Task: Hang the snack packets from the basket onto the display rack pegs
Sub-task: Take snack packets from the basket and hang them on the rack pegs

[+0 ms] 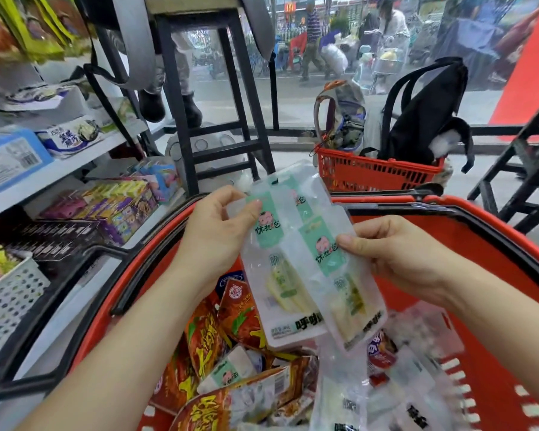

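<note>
On the head view I see the left hand [218,231] pinching the top corner of one pale packet [277,275]. The right hand [395,259] pinches the side of a second packet [343,293], which overlaps the first. A third seems to sit behind them, though the plastic blurs. All hang above the red basket [448,205], which is heaped with loose packets [231,353]. Shelves [59,169] stand to the left.

Red basket [467,241] running off bottom edge. Right hand [411,259] fingers hiding behind clear packets [299,275]. Hanging bags [38,32] top-left blurring, print unreadable.
</note>
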`<state>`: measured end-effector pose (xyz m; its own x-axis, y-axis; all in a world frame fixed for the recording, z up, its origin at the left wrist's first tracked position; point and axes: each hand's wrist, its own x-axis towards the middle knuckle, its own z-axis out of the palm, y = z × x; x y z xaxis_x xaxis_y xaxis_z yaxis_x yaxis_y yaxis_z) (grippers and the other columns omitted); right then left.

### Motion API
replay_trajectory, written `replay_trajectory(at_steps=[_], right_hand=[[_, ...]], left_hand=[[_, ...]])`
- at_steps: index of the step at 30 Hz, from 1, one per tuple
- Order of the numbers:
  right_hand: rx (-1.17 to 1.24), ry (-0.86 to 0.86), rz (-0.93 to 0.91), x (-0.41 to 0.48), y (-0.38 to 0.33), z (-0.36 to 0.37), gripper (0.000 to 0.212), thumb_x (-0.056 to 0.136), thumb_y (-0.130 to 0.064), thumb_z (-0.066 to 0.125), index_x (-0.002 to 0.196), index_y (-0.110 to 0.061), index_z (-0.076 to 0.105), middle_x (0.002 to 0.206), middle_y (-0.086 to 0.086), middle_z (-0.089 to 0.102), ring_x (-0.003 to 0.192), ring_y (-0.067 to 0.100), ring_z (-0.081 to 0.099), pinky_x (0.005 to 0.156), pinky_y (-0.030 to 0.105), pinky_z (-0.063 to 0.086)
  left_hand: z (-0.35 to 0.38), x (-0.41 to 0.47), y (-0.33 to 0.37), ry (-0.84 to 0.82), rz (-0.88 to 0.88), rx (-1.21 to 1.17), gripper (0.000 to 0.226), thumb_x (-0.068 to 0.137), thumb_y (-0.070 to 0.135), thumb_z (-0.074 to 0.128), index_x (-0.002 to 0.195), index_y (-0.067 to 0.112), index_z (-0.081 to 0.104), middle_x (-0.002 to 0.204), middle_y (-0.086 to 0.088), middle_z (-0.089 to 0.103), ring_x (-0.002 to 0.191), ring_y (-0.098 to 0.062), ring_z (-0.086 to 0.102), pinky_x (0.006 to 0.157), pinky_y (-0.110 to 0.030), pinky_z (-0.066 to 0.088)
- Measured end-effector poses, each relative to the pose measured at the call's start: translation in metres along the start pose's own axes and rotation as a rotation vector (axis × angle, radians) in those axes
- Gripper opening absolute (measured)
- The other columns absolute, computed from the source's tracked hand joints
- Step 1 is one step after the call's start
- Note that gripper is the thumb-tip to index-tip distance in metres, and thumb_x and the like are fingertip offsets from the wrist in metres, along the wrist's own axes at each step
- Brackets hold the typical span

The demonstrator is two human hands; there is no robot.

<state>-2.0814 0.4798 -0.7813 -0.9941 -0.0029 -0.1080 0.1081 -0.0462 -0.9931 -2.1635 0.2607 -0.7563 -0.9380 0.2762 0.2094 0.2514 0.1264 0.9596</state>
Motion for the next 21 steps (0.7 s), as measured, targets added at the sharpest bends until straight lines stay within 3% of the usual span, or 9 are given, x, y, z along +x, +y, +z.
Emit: replay_trajectory(at_steps=[4,8,11,14,16,18,21], right_hand=[[-0.022,0.122,-0.02,-0.001,-0.002,0.0,0.02,0.083,-0.017,0.065,0.09,-0.001,0.076,0.092,0.018,0.075,0.077,0.026,0.072,0.069,0.032,0.059],[-0.229,0.309,-0.133,-0.002,-0.01,0.003,0.018,0.089,-0.022,0.068,0.083,-0.008,0.078,0.08,0.012,0.076,0.075,0.031,0.073,0.068,0.041,0.059],[-0.293,0.32,-0.239,-0.001,-0.018,0.015,0.022,0.087,-0.025,0.07,0.081,-0.006,0.078,0.082,0.015,0.075,0.079,0.04,0.071,0.064,0.053,0.056],[-0.33,0.324,-0.332,-0.002,-0.022,0.023,0.023,0.089,-0.022,0.068,0.082,-0.003,0.077,0.075,0.014,0.075,0.053,0.027,0.064,0.042,0.032,0.046],[-0.333,0.336,-0.366,0.0,-0.021,0.024,0.032,0.09,-0.023,0.068,0.083,0.008,0.071,0.076,0.025,0.071,0.052,0.039,0.063,0.043,0.043,0.049],[-0.326,0.338,-0.395,0.002,-0.019,0.031,0.041,0.089,-0.027,0.068,0.085,0.013,0.067,0.078,0.03,0.069,0.062,0.044,0.067,0.051,0.057,0.053],[-0.391,0.315,-0.412,0.003,-0.017,0.042,0.039,0.084,-0.03,0.062,0.083,0.009,0.068,0.077,0.032,0.067,0.06,0.039,0.065,0.053,0.059,0.051]], left_hand=[[-0.012,0.003,0.006,0.134,0.166,0.114,0.016,0.092,0.018,0.064,0.077,0.023,0.063,0.066,0.007,0.069,0.058,-0.003,0.064,0.05,-0.02,0.047],[-0.027,0.001,0.024,0.357,0.427,0.48,0.011,0.09,0.025,0.066,0.08,0.023,0.063,0.065,0.002,0.062,0.052,-0.011,0.051,0.044,-0.029,0.036],[-0.013,-0.012,0.039,0.25,0.5,0.53,0.004,0.09,0.02,0.064,0.093,0.023,0.064,0.067,0.012,0.059,0.046,-0.005,0.05,0.037,-0.017,0.03],[-0.009,-0.015,0.04,0.118,0.413,0.572,0.025,0.088,0.017,0.065,0.109,0.031,0.063,0.064,0.012,0.063,0.045,-0.014,0.056,0.043,-0.025,0.043],[-0.01,-0.012,0.036,0.109,0.32,0.52,0.037,0.086,0.01,0.063,0.117,0.031,0.063,0.054,0.014,0.06,0.036,-0.01,0.046,0.037,-0.015,0.035],[0.0,-0.014,0.033,0.065,0.183,0.324,0.028,0.09,0.006,0.06,0.107,0.025,0.07,0.06,0.007,0.065,0.034,-0.005,0.049,0.038,-0.012,0.038],[0.019,-0.02,0.028,-0.084,0.079,0.136,0.013,0.087,0.012,0.064,0.09,0.02,0.074,0.074,-0.004,0.073,0.061,-0.015,0.071,0.06,-0.03,0.059]])
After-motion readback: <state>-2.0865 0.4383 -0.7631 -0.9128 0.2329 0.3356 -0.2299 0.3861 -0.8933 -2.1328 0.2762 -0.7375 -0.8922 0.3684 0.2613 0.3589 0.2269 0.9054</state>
